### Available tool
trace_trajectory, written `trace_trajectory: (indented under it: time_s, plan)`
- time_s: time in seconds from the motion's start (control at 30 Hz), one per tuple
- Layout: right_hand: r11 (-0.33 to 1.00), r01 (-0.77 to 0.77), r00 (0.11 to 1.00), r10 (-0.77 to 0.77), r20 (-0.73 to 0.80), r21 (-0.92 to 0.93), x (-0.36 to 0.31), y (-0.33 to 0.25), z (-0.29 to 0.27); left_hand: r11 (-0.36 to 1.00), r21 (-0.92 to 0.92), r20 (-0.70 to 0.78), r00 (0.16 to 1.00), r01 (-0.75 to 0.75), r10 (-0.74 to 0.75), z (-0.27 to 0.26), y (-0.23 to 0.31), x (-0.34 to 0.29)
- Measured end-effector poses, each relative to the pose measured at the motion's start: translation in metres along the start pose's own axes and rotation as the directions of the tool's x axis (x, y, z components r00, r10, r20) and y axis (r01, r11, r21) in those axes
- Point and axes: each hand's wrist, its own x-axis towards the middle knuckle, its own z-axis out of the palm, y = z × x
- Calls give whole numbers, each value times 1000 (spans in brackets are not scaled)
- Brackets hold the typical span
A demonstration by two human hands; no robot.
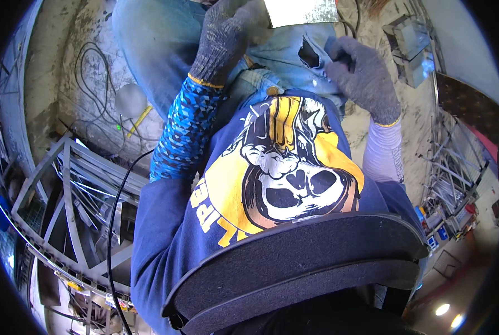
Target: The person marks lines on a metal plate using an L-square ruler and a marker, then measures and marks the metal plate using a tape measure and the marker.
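My left hand [230,36], in a dark grey knitted glove with a yellow cuff edge, reaches the left edge of a shiny metal sheet [302,12]. Its fingers close at that edge, partly blurred. The sheet is bright with glare, and the top of the picture cuts it off. Below and to the right of the sheet is my right hand [367,78], in a matching glove, beside my torn jeans [311,72]. The fingers of this hand curl in toward the thumb, around a dark hollow; whatever they may hold is hidden. It is apart from the sheet.
A black cable [111,240] runs past my left arm. Metal frames and bars [70,195] stand at left, near cables [101,72] and a yellow strip [140,121] on the dusty floor. At right are a metal box-like frame [409,42] and more metal racks [448,178].
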Motion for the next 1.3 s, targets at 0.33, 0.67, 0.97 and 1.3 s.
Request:
trace_trajectory:
  time_s: [0.33,0.67,0.97,1.3]
  plan:
    - [956,220,967,-240,-90,-193,-4,3,8,585,792,211,978,-174,5,20,6,-33]
    - [943,142,982,-96,-161,302,10,36,-20,895,437,-2,995,-91,102,-5,8,-16]
    - [723,63,987,58,-152,688,50,49,-5,882,430,-31,973,-194,229,-10,48,45]
    - [821,200,930,13,-367,534,78,49,-24,843,512,-75,969,-166,237,-20,60,51]
